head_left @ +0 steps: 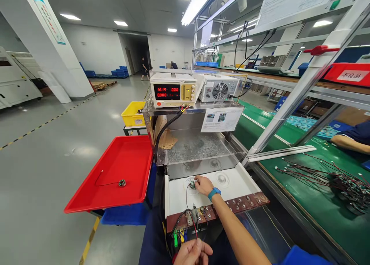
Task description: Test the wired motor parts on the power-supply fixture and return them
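Observation:
My right hand, with a teal watch on its wrist, reaches over the white tray-like fixture. Its fingers are closed at the edge of a small round motor with a circuit board, which sits at the left round seat. A thin dark lead runs from the motor toward the brown terminal strip. Low in the view, my left hand pinches a thin red and black wire between thumb and fingers. Green, yellow and blue clips hang just above that hand.
A red tray at left holds another wired motor. Behind the fixture stands a power supply with lit red digits. Many wired motors lie piled on the green bench, near a co-worker's arm. A slanted white post rises at right.

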Motion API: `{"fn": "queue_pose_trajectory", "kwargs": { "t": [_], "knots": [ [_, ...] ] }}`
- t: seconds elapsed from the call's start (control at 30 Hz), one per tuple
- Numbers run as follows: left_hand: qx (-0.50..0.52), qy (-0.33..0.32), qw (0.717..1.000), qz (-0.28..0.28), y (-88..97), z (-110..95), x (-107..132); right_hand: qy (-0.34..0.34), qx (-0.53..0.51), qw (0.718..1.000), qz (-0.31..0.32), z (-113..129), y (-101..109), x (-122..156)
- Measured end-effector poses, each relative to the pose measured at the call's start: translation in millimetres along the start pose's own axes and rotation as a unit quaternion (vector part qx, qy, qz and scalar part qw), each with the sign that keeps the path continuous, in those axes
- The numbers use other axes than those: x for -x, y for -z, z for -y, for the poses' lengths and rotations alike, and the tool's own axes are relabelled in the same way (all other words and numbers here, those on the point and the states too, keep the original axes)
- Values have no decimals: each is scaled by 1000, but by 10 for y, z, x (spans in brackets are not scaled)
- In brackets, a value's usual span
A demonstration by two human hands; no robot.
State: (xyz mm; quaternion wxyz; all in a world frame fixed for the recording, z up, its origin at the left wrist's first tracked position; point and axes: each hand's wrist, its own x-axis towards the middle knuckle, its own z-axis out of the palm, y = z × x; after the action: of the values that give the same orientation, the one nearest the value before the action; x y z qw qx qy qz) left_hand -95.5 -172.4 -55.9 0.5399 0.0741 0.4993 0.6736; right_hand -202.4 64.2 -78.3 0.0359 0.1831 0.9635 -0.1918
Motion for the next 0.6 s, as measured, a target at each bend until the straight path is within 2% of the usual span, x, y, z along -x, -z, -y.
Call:
{"fn": "queue_pose_trajectory", "kwargs": {
  "t": [0.13,0.33,0.43,0.6],
  "knots": [
    [-55,-35,998,-19,-71,-345,-27,68,-25,997,14,-21,-62,24],
    [-89,-94,990,-48,-120,-956,-203,49,-21,998,24,25,-63,-15],
    [-118,-123,983,-68,-98,-1075,-403,43,-36,998,22,5,-61,-27],
    [-180,-145,968,-96,-68,-1085,-717,47,-52,997,12,-31,-100,-52]
  ]
}}
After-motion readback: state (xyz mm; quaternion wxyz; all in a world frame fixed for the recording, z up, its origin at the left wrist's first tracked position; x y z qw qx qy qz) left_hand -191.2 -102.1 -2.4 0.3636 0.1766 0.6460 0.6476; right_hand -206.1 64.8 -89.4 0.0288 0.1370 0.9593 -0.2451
